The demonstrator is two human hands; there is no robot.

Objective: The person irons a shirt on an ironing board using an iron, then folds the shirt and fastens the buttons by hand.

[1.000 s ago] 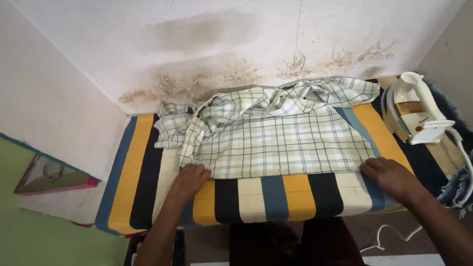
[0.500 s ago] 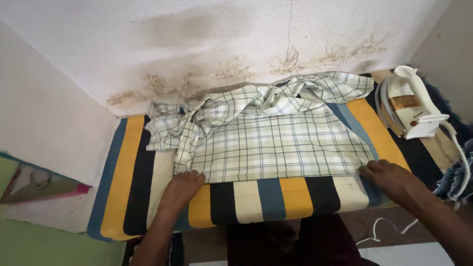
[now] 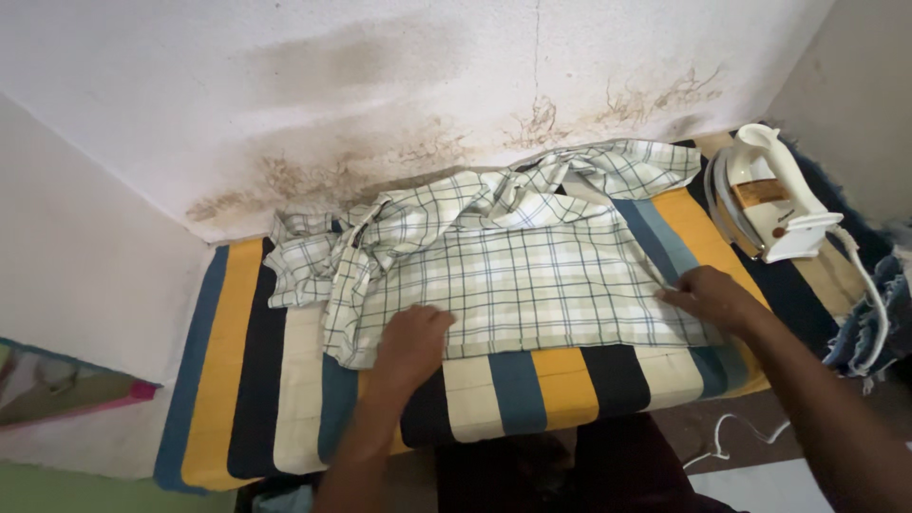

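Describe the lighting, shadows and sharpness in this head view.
Head view: soft, even daylight, no glare; the checked shirt and striped cover look sharp enough to read their patterns. The left hand and right hand cast only faint shadows on the cloth. The white iron is bright but not blown out. Below the cover's front edge it is dark. The frame's corners look slightly stretched.

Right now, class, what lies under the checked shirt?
A striped cloth lies under the shirt, showing around it. Both hands, left and right, press on top. Anything beneath is covered.
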